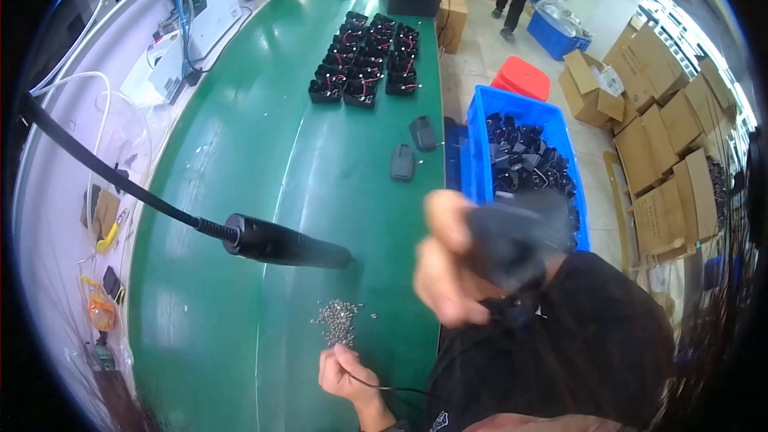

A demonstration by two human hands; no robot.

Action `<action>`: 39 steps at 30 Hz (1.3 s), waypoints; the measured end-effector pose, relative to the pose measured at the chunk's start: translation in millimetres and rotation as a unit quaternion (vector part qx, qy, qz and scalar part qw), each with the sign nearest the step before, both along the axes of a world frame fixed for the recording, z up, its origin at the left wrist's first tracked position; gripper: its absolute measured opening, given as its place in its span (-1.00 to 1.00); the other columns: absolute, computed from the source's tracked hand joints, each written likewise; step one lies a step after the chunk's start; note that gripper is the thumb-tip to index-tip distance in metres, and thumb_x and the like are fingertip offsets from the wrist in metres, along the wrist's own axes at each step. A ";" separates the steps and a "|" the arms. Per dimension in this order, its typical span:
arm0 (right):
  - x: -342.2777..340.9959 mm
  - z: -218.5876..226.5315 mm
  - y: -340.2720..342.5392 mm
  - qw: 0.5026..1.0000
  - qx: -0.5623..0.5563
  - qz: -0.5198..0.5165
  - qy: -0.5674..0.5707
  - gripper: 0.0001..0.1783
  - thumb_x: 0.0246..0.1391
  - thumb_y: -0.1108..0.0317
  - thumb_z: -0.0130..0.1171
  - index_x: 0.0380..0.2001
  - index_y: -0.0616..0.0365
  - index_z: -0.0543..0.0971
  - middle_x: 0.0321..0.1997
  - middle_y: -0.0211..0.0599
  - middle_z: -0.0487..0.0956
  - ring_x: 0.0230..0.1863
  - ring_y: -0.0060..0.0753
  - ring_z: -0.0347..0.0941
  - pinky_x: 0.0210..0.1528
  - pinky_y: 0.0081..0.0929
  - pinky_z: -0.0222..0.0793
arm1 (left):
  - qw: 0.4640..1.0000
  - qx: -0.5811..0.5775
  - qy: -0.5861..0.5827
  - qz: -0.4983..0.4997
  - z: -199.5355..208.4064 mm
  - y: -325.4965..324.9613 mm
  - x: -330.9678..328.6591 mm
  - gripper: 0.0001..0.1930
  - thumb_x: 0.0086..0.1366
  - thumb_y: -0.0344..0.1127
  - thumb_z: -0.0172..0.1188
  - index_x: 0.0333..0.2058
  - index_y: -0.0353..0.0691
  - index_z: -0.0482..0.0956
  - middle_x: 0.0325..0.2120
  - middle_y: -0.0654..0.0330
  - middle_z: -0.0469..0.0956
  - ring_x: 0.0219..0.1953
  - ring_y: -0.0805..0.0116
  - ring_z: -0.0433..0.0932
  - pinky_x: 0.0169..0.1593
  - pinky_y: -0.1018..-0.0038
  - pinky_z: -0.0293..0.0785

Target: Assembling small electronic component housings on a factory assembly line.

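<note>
Right grip (445,266) clasps a blurred black plastic housing (508,244), best held steady; left grip (347,376) (can't tell if pinching anything) should take screws (338,320) singly from the pile at its fingertips.

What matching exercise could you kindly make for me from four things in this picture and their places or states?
Things
1. left hand
2. right hand
3. blue crate
4. black boxes

Places or states
A. filled with dark parts
B. at the edge of a pile of small metal pieces
C. standing in rows on the green table
D. holding a blurred dark object

Pairs: 1-B, 2-D, 3-A, 4-C
</note>
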State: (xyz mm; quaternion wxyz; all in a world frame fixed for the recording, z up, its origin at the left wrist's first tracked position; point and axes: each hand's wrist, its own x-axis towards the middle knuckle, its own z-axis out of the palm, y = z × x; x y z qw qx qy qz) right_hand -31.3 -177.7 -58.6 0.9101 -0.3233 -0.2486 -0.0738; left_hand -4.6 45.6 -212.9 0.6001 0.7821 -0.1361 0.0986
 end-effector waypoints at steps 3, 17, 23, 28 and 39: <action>41.1 -60.0 1.2 0.993 0.074 0.062 0.071 -0.72 0.34 0.05 -0.07 -0.14 0.02 0.32 -0.29 -0.13 0.60 -0.70 -0.53 0.38 -0.65 -0.59 0.24 | 1.000 0.010 -0.009 0.027 -3.5 6.4 -2.6 -0.59 0.36 -0.48 -0.01 -0.73 -0.31 0.24 -0.73 0.25 0.29 -0.65 0.52 0.21 -0.55 0.54 0.08; 54.2 -74.2 -11.9 0.985 -0.055 -0.069 0.149 -0.71 0.33 0.06 -0.05 -0.18 0.04 0.30 -0.43 -0.26 0.54 -0.72 -0.55 0.31 -0.67 -0.62 0.23 | 1.000 0.003 0.006 0.012 -6.1 5.8 -2.4 -0.58 0.39 -0.46 -0.02 -0.71 -0.29 0.23 -0.72 0.26 0.30 -0.63 0.54 0.21 -0.53 0.56 0.09; 54.5 -80.3 -14.4 0.986 -0.052 -0.088 0.130 -0.73 0.35 0.08 -0.07 -0.11 0.02 0.33 -0.45 -0.23 0.55 -0.72 -0.53 0.32 -0.66 -0.61 0.24 | 1.000 0.006 0.006 0.014 -5.0 6.4 -3.4 -0.58 0.39 -0.47 -0.02 -0.71 -0.30 0.23 -0.71 0.25 0.30 -0.63 0.54 0.21 -0.53 0.56 0.09; 49.9 -88.5 -29.5 0.956 -0.085 -0.162 0.229 -0.80 0.34 0.17 -0.07 -0.19 0.06 0.38 -0.45 -0.24 0.56 -0.67 -0.52 0.39 -0.64 -0.61 0.30 | 1.000 0.008 0.015 0.019 -8.0 8.0 -3.8 -0.58 0.38 -0.48 -0.02 -0.72 -0.30 0.23 -0.71 0.25 0.29 -0.63 0.54 0.21 -0.53 0.56 0.09; 25.2 -165.7 -127.6 0.631 -0.451 -0.547 0.315 -0.82 0.25 0.34 0.09 -0.32 0.26 0.47 -0.54 -0.30 0.62 -0.56 -0.54 0.58 -0.57 -0.56 0.39 | 1.000 -0.002 0.016 0.026 -5.0 5.6 -0.7 -0.65 0.29 -0.50 0.02 -0.71 -0.34 0.32 -0.74 0.18 0.33 -0.69 0.42 0.26 -0.60 0.49 0.08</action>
